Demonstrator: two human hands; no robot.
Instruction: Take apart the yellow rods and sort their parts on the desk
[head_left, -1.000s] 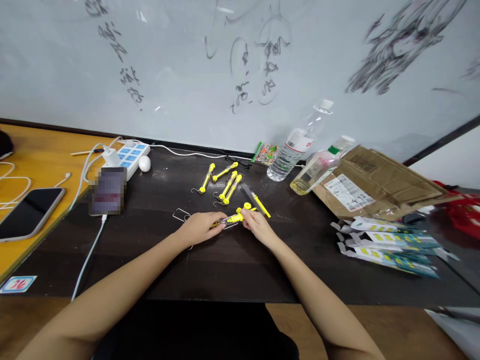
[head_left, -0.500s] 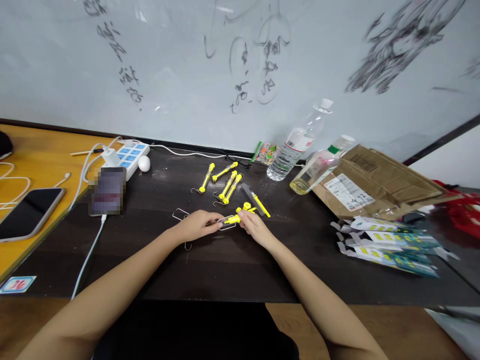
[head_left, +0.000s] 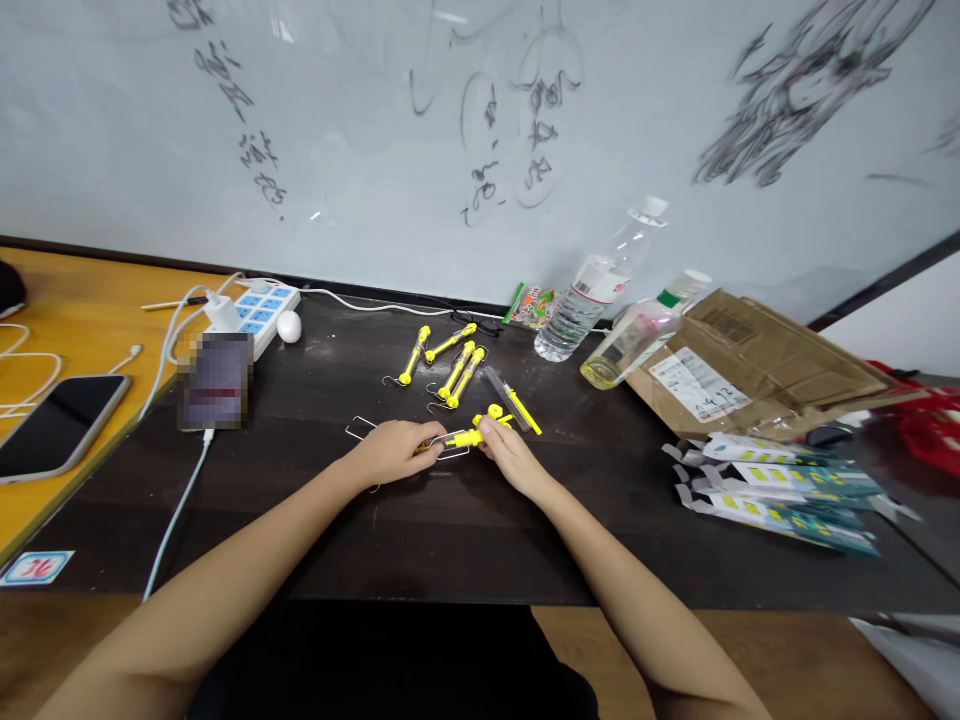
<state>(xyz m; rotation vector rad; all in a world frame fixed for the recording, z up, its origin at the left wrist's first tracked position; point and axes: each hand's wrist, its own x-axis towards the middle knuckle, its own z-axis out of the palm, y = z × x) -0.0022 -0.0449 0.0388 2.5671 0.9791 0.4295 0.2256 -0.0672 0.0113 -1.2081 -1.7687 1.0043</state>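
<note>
My left hand (head_left: 396, 452) and my right hand (head_left: 507, 452) meet over a dark table (head_left: 465, 540), both pinched on one small yellow spring scale (head_left: 459, 439) with a clear tube and a wire hook. The left hand grips its left end, the right hand its yellow right end. Just behind lie loose yellow parts (head_left: 494, 413) and several finished yellow spring scales (head_left: 448, 364). A bent wire hook (head_left: 361, 430) rests on the table left of my left hand.
Two plastic bottles (head_left: 592, 290) and a flattened cardboard box (head_left: 742, 365) stand at the back right. Packaged scales (head_left: 780, 490) lie at the right. A power strip (head_left: 259, 310), a white egg-shaped object (head_left: 289, 327), a blurred phone (head_left: 216, 381) and another phone (head_left: 60, 425) lie at the left.
Both hands have shifted slightly while working the yellow scale between them; the scale now sits a little higher and closer to the loose yellow parts.
</note>
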